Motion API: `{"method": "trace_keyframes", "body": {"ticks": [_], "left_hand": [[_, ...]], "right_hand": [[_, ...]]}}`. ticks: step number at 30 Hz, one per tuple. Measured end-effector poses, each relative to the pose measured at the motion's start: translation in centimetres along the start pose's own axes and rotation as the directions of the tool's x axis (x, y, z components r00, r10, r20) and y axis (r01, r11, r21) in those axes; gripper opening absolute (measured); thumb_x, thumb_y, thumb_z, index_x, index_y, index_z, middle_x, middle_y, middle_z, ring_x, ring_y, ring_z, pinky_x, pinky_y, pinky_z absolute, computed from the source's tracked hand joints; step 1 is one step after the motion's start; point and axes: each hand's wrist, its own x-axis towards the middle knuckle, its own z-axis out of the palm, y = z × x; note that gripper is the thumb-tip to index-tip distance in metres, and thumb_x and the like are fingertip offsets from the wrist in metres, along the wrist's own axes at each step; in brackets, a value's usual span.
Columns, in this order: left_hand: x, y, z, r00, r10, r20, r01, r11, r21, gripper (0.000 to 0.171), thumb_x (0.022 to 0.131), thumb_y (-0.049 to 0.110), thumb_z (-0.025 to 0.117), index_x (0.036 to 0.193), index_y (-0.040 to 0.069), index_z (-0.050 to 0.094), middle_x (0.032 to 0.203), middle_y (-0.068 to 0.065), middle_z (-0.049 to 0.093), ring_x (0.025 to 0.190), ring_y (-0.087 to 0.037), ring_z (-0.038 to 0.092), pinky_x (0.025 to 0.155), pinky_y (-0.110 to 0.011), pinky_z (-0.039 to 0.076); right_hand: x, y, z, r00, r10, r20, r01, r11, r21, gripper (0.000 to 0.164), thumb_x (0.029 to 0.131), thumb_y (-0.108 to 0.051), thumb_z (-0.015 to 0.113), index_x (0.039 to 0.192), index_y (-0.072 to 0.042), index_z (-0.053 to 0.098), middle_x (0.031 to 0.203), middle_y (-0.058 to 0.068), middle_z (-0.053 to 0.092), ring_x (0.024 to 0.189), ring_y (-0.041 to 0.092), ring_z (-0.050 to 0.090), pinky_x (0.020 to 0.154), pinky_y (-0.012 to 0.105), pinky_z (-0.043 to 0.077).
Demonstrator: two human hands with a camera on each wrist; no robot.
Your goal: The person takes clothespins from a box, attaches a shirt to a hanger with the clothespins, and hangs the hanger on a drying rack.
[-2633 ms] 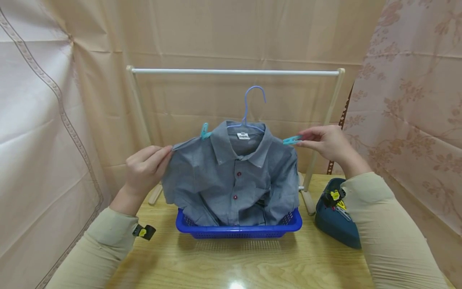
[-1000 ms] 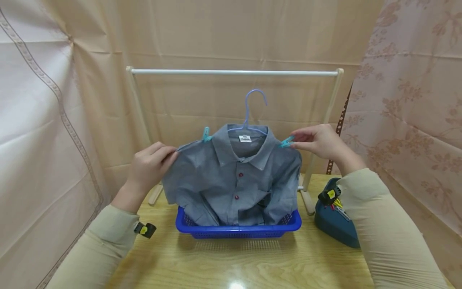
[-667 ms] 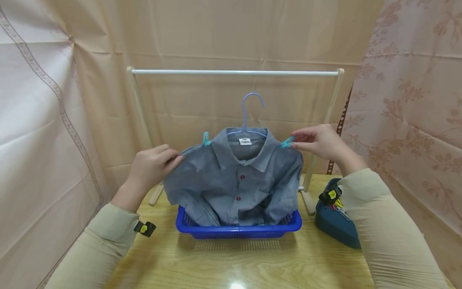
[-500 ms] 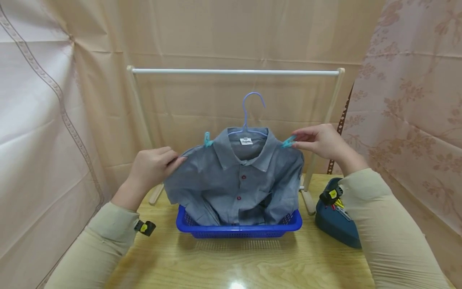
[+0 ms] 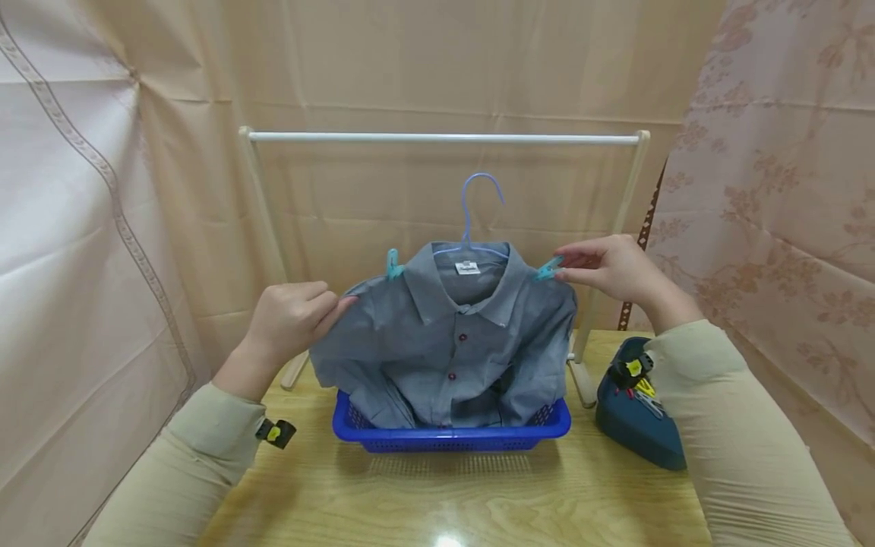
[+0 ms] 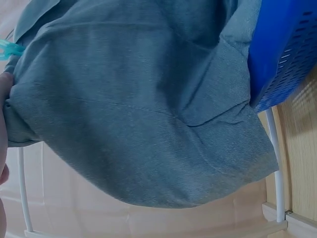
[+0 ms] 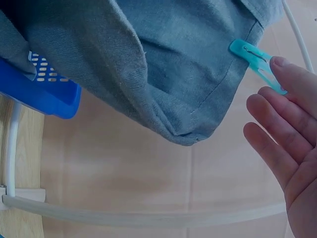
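A grey button-up shirt [image 5: 410, 327] hangs on a thin lilac hanger [image 5: 465, 216], its hem inside a blue basket [image 5: 451, 434]. At the sleeve side of the left-hand shoulder, my left hand [image 5: 290, 313] pinches the cloth between thumb and curled fingers. A turquoise clothespin [image 5: 393, 263] stands clipped on that shoulder near the collar. With thumb and fingertip, my right hand [image 5: 618, 272] pinches a second turquoise clothespin [image 7: 257, 62] by its handle end. In the right wrist view the nose of that pin bites the shirt's shoulder edge. The hanger's arms are hidden under the cloth.
Behind the shirt stands a rack with a white crossbar [image 5: 444, 138] and wooden feet on the wooden table [image 5: 451, 501]. A dark teal container [image 5: 636, 433] with coloured clips sits beside the right forearm. Curtains close off the back and sides.
The shirt and hanger have sunk slightly. My left hand has shifted right and a little down along the shoulder; the right-hand clothespin has tilted and moved slightly left, still pinched.
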Motion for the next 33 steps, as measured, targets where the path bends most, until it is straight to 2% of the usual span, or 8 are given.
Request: {"method": "trace_keyframes", "body": {"ticks": [6, 11, 15, 22, 23, 26, 30, 33], "left_hand": [[0.2, 0.5, -0.3, 0.997, -0.004, -0.073, 0.007, 0.999, 0.045, 0.046, 0.103, 0.023, 0.062, 0.062, 0.009, 0.048, 0.057, 0.001, 0.036, 0.038, -0.013, 0.031, 0.033, -0.031, 0.026], [0.3, 0.4, -0.7, 0.994, -0.026, -0.108, 0.032, 0.998, 0.051, 0.047, 0.103, 0.022, 0.063, 0.062, 0.009, 0.045, 0.057, 0.000, 0.035, 0.038, -0.014, 0.029, 0.033, -0.031, 0.024], [0.4, 0.3, -1.1, 0.991, -0.039, -0.131, 0.048, 0.997, 0.067, 0.049, 0.103, 0.021, 0.062, 0.060, 0.009, 0.041, 0.056, 0.001, 0.031, 0.037, -0.013, 0.025, 0.034, -0.030, 0.020], [0.7, 0.3, -1.7, 0.988, -0.046, -0.148, 0.058, 0.995, 0.077, 0.050, 0.104, 0.021, 0.061, 0.060, 0.009, 0.040, 0.056, 0.001, 0.028, 0.037, -0.013, 0.023, 0.034, -0.030, 0.018], [0.7, 0.3, -1.8, 0.987, -0.048, -0.153, 0.060, 0.995, 0.077, 0.051, 0.104, 0.021, 0.061, 0.060, 0.009, 0.040, 0.056, 0.002, 0.028, 0.037, -0.013, 0.023, 0.034, -0.030, 0.017], [0.7, 0.2, -1.9, 0.985, -0.055, -0.165, 0.068, 0.995, 0.078, 0.051, 0.104, 0.022, 0.061, 0.060, 0.009, 0.039, 0.056, 0.002, 0.027, 0.037, -0.013, 0.022, 0.034, -0.030, 0.016], [0.5, 0.1, -2.0, 0.985, -0.057, -0.165, 0.072, 0.993, 0.090, 0.051, 0.104, 0.022, 0.061, 0.060, 0.009, 0.038, 0.056, 0.002, 0.027, 0.037, -0.014, 0.022, 0.034, -0.030, 0.016], [0.4, 0.0, -2.2, 0.986, -0.060, -0.159, 0.076, 0.993, 0.094, 0.052, 0.104, 0.022, 0.061, 0.059, 0.008, 0.039, 0.055, 0.002, 0.027, 0.036, -0.014, 0.023, 0.033, -0.030, 0.016]], "right_hand": [[-0.4, 0.0, -0.2, 1.000, 0.026, -0.011, -0.026, 1.000, 0.014, 0.040, 0.091, -0.018, 0.080, 0.127, -0.002, 0.071, 0.104, 0.010, 0.076, 0.087, 0.008, 0.071, 0.073, 0.015, 0.053], [-0.8, 0.2, -0.8, 0.997, 0.048, -0.055, -0.047, 0.999, 0.019, 0.039, 0.093, -0.022, 0.078, 0.127, -0.006, 0.072, 0.108, 0.010, 0.075, 0.088, 0.004, 0.069, 0.076, 0.013, 0.051], [-1.2, 0.6, -1.3, 0.997, 0.070, -0.046, -0.068, 0.997, 0.043, 0.040, 0.094, -0.025, 0.077, 0.129, -0.007, 0.071, 0.112, 0.011, 0.074, 0.090, 0.002, 0.068, 0.078, 0.013, 0.051], [-2.2, 1.1, -2.0, 0.990, 0.143, -0.004, -0.142, 0.988, 0.060, 0.052, 0.096, -0.035, 0.074, 0.139, -0.009, 0.063, 0.127, 0.012, 0.068, 0.109, 0.017, 0.066, 0.082, 0.011, 0.047], [-2.4, 1.1, -2.1, 0.989, 0.150, 0.001, -0.150, 0.986, 0.072, 0.053, 0.097, -0.035, 0.072, 0.141, -0.009, 0.061, 0.129, 0.012, 0.067, 0.112, 0.019, 0.064, 0.083, 0.011, 0.048], [-2.8, 1.3, -2.2, 0.985, 0.169, 0.014, -0.169, 0.975, 0.147, 0.055, 0.099, -0.032, 0.069, 0.147, -0.009, 0.054, 0.136, 0.014, 0.062, 0.112, 0.013, 0.064, 0.083, 0.017, 0.053], [-3.4, 1.8, -2.0, 0.974, 0.224, 0.019, -0.221, 0.943, 0.249, 0.059, 0.100, -0.035, 0.067, 0.151, -0.011, 0.047, 0.142, 0.014, 0.056, 0.111, 0.008, 0.064, 0.081, 0.028, 0.059], [-3.8, 2.2, -1.7, 0.962, 0.270, 0.035, -0.268, 0.916, 0.298, 0.066, 0.100, -0.038, 0.066, 0.155, -0.011, 0.042, 0.146, 0.015, 0.052, 0.120, 0.021, 0.061, 0.082, 0.035, 0.060]]}}
